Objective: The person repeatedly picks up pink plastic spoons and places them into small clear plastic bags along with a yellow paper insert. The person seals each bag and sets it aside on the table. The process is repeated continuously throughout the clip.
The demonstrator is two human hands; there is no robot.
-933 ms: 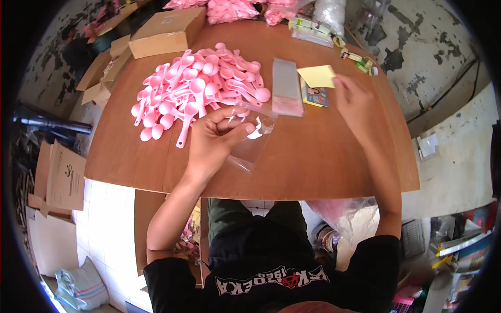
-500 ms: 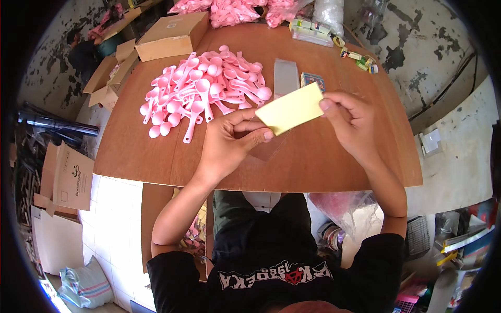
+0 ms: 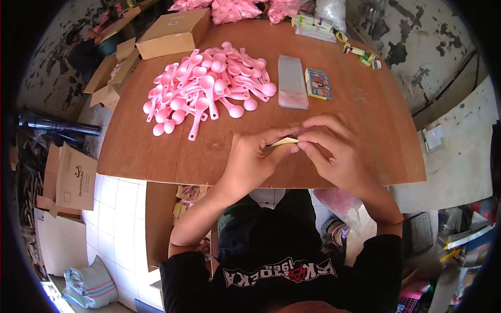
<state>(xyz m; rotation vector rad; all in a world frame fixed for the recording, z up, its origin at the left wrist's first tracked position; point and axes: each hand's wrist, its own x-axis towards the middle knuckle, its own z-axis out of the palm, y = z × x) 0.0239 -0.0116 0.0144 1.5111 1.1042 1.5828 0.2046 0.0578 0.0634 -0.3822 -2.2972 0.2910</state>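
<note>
Yellow card (image 3: 284, 141) turned edge-on, shifted toward the near edge of the table (image 3: 151, 156)

Left hand (image 3: 254, 157) and right hand (image 3: 336, 152) clamp it, thumbs against fingers, above the table. Expected handling: light, thin, easily creased. Hold by opposite ends; apply minimal pressure.

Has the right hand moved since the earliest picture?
Yes: against the card stack, the right hand has moved leftward and toward the near edge of the table.
</note>
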